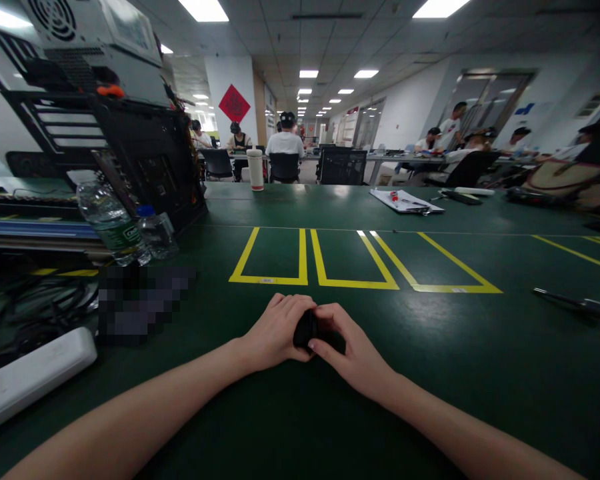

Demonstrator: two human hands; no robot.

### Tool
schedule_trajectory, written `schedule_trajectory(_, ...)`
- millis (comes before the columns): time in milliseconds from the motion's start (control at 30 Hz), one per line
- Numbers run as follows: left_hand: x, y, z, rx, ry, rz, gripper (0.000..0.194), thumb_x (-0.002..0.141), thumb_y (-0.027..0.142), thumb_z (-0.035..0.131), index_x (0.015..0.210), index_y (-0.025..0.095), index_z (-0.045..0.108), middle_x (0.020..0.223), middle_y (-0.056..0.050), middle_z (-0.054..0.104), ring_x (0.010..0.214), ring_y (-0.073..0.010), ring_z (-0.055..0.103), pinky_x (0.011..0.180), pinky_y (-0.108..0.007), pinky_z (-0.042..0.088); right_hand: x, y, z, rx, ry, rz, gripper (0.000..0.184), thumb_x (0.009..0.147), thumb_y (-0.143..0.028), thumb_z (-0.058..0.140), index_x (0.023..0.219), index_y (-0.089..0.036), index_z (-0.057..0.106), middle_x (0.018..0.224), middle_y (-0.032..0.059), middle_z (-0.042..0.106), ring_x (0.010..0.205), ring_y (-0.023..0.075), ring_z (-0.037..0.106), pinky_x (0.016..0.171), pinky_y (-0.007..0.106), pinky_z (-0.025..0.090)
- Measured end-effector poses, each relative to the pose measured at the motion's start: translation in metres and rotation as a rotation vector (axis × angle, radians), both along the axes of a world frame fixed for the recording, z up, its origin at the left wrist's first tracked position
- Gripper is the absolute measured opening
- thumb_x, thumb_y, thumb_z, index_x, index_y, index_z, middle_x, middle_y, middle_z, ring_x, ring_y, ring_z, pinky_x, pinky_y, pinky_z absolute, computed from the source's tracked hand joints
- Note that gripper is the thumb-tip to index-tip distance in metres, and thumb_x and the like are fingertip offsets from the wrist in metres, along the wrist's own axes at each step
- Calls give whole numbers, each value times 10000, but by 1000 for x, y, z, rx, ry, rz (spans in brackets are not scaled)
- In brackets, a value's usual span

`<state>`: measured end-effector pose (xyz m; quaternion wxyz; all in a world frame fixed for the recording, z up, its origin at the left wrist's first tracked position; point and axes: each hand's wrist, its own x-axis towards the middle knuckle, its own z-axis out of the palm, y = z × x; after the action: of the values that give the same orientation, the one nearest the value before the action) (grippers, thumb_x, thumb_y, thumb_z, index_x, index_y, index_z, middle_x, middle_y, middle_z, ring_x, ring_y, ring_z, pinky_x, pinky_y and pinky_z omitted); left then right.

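Observation:
Between my hands, low over the front part of the green table, is a small black rounded object [306,328] that looks like a computer mouse. My left hand [276,331] wraps round its left side, with the fingers over the top. From the right, my right hand [349,347] grips it between thumb and fingertips. The fingers cover much of the mouse, so its underside and far side are hidden.
Yellow tape frames [357,285] mark the table [300,413] ahead. At left are a computer chassis [150,160], water bottles [113,223], cables and a white power strip [40,380]. A pen [575,301], clipboard [405,201] and white tumbler [255,170] lie further out. People sit beyond.

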<state>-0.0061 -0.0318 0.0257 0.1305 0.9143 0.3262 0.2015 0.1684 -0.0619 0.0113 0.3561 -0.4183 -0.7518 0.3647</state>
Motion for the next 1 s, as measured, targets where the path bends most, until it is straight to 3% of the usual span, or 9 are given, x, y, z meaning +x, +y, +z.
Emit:
schedule_trajectory(100,1,1,0,2,8,3,551,645,230,653,1111,182,364,1113,-74,494,999,-227,475,838,-359,337,0,1,-2,46,29,6,241,764,-181,529,991,-223,460,1025,33,477,948,182,493,847,368,437)
schedule_trajectory(233,2,1,1,11,6,1,533,655,249,645,1105,174,369,1108,-81,495,994,-227,475,831,-356,338,-2,2,1,-39,66,6,147,802,-201,485,945,-219,461,966,22,500,904,169,524,818,359,459)
schedule_trajectory(400,0,0,1,-1,-3,-12,529,675,265,638,1119,179,363,1114,-72,494,1007,-217,471,845,-346,337,-2,1,5,-116,76,-11,256,792,-204,509,1036,-223,433,1027,32,509,978,182,509,868,380,438)
schedule_trajectory(633,0,0,0,14,8,-7,543,667,256,643,1123,188,357,1128,-74,487,1020,-225,467,855,-358,331,2,2,2,17,-4,3,214,756,-200,551,953,-220,470,982,26,488,908,182,501,810,368,454)
schedule_trajectory(800,0,0,-2,14,-10,-3,524,675,286,635,1115,194,364,1121,-71,495,1011,-226,477,847,-359,335,0,2,5,-92,68,19,109,807,-216,483,915,-226,473,942,9,509,878,167,539,795,355,470)
schedule_trajectory(1000,1,3,-4,4,-22,3,538,658,291,651,1104,189,367,1096,-64,501,981,-216,486,840,-354,339,-1,3,3,-165,94,-15,250,805,-226,486,1049,-230,436,1047,35,517,980,190,526,845,379,452)
